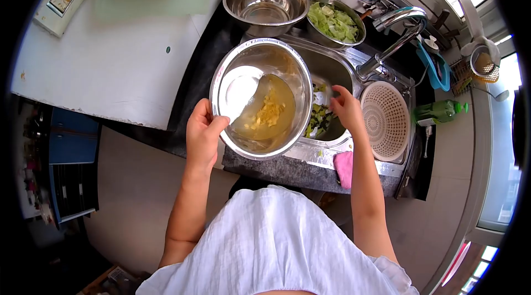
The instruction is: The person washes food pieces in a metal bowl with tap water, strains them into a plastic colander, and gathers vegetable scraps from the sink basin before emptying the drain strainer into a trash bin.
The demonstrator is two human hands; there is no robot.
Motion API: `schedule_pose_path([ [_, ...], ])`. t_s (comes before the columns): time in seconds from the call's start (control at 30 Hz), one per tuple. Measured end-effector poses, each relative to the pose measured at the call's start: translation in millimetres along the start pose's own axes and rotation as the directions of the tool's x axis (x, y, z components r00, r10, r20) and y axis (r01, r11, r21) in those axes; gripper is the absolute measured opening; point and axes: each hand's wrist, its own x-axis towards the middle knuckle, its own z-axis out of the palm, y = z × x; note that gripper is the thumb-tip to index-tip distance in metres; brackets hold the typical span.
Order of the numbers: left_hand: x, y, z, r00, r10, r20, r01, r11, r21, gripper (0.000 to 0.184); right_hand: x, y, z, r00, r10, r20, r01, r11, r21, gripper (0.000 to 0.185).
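Observation:
My left hand (202, 132) grips the near-left rim of a stainless steel bowl (301, 82), thumb on top. The bowl is tilted and holds cloudy yellowish liquid with chopped pale-yellow pieces (269, 111). A bright white patch covers its left inside; I cannot tell whether it is glare. My right hand (347, 108) is over the sink (338, 65), fingers pinched on something greyish and blurred that I cannot make out. Below it, dark green scraps (319, 119) lie in the sink, partly hidden by the bowl.
Behind stand another steel bowl (265, 4) and a bowl of cut lettuce (333, 21). The faucet (381, 61) rises beside a beige colander (385, 123). A pink cloth (344, 169) hangs at the sink's front edge. A green bottle (440, 111) lies at right; a white counter (116, 68) is at left.

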Motion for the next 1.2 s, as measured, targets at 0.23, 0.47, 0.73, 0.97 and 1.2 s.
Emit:
schedule_pose_path([
  [0.23,-2.0,1.5,5.9,0.999,0.016,0.030,-0.015,1.000,-0.015,0.015,-17.5,-77.5,-1.1,0.957,-0.287,-0.032,0.285,0.922,0.260,0.021],
  [0.47,-1.6,-2.6,14.3,0.998,0.018,0.066,-0.018,1.000,0.008,0.014,-12.3,-95.2,38.6,0.781,-0.599,0.175,0.609,0.793,0.000,0.031],
  [0.73,0.0,-8.5,20.0,0.994,-0.002,0.113,-0.001,1.000,0.029,0.013,-5.5,-86.8,53.5,0.800,-0.457,0.388,0.538,0.834,-0.126,0.024],
  [0.97,0.8,-14.9,22.4,0.990,-0.031,0.135,0.027,0.999,0.028,0.013,-2.8,-78.4,47.6,0.822,-0.552,0.142,0.569,0.812,-0.134,0.031],
  [1.2,8.1,-23.7,29.5,0.988,-0.143,0.061,0.143,0.990,-0.003,0.013,-20.8,-76.5,57.4,0.725,-0.395,0.565,0.523,0.849,-0.077,0.029],
])
